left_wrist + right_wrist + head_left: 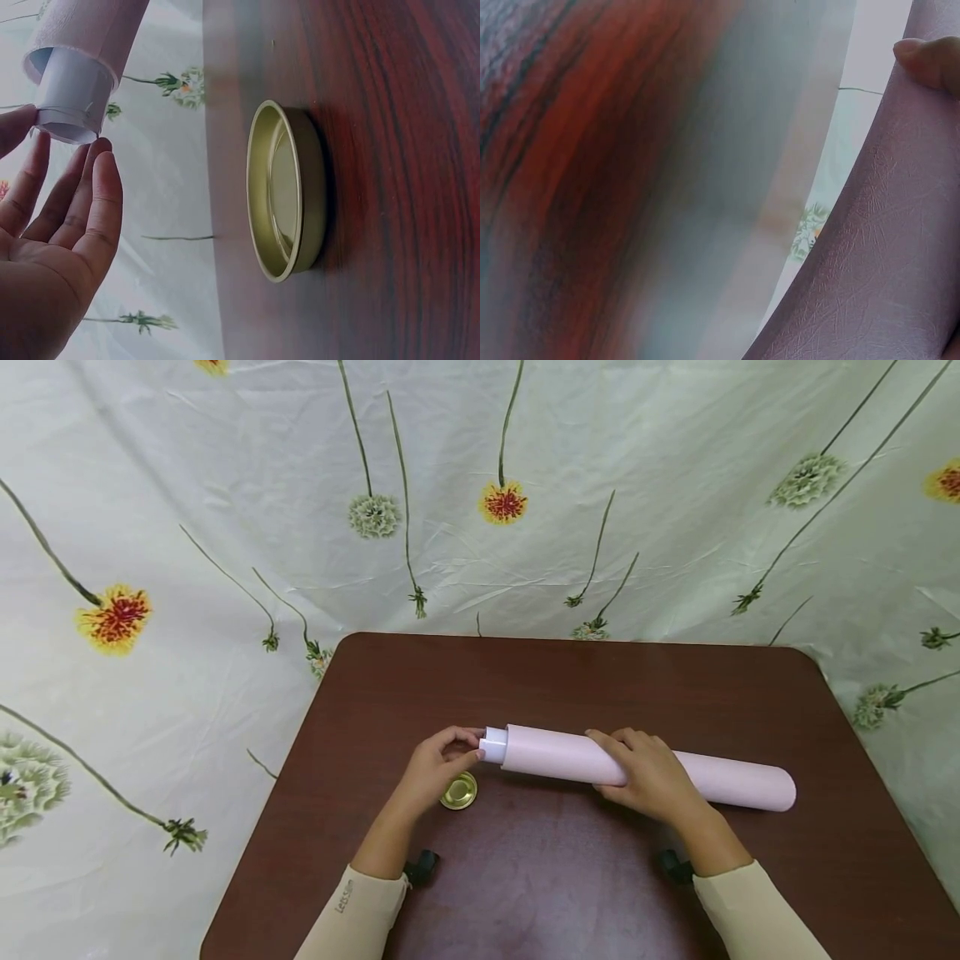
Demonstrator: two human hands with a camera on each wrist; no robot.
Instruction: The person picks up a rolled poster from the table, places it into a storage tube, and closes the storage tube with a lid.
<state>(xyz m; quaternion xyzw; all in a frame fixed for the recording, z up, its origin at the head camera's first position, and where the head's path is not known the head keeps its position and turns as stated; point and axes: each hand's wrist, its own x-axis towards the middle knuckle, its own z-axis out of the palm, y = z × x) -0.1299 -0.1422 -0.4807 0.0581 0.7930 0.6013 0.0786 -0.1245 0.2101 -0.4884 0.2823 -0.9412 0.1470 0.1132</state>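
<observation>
A long pink tube (555, 753) lies slanted across the middle of the view, held above the table by my right hand (651, 774), whose fingers and thumb wrap its middle. From the tube's left mouth sticks out a rolled sheet of white paper (493, 745). My left hand (438, 768) pinches the end of that roll between thumb and fingertips, as the left wrist view also shows. Just below the left hand, a round gold lid (459, 791) rests on the table with its hollow side up. In the right wrist view the tube's textured pink surface (885, 247) passes under my thumb (928, 64).
The dark brown wooden table (540, 868) has rounded far corners. Behind and beside it hangs a white cloth (262, 460) printed with flowers. The gold lid sits close to the left forearm.
</observation>
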